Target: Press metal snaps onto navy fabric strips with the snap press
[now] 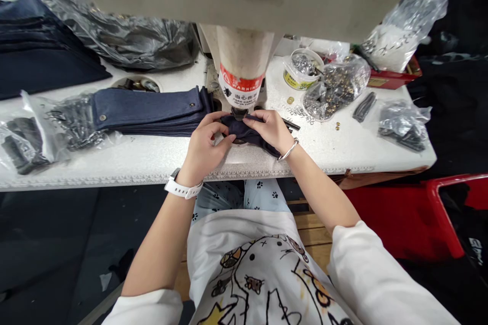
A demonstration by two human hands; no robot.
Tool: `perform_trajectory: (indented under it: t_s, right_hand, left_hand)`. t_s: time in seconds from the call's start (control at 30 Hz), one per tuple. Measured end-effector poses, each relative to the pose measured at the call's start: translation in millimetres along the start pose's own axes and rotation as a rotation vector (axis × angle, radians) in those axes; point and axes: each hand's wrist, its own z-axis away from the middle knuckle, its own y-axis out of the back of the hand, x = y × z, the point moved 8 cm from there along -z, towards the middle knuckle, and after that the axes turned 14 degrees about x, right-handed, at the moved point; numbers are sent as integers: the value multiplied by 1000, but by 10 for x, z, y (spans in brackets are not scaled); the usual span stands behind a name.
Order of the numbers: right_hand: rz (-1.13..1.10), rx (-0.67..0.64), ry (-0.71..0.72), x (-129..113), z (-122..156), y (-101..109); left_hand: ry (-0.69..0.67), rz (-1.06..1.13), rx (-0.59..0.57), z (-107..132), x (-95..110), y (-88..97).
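Observation:
A small dark navy fabric piece (244,131) lies under the head of a cream press machine (241,68) with a red warning label. My left hand (204,144) pinches the fabric's left side with its fingers curled. My right hand (271,129) grips the right side, with a bracelet on its wrist. Both hands hold the fabric flat right below the machine's punch. A white watch sits on my left wrist.
A stack of navy fabric strips (148,109) with studs lies left of the machine. Plastic bags of metal hardware (337,86) and a small tub (303,68) stand at the right on the white table (343,147). A red crate (438,213) sits lower right.

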Motion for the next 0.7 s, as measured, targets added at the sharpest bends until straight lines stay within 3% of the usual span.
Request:
perform_trajectory:
  t_s: [0.7]
  right_hand:
    - [-59, -1, -40, 29, 6, -5]
  left_hand:
    - [-7, 31, -2, -11, -4, -10]
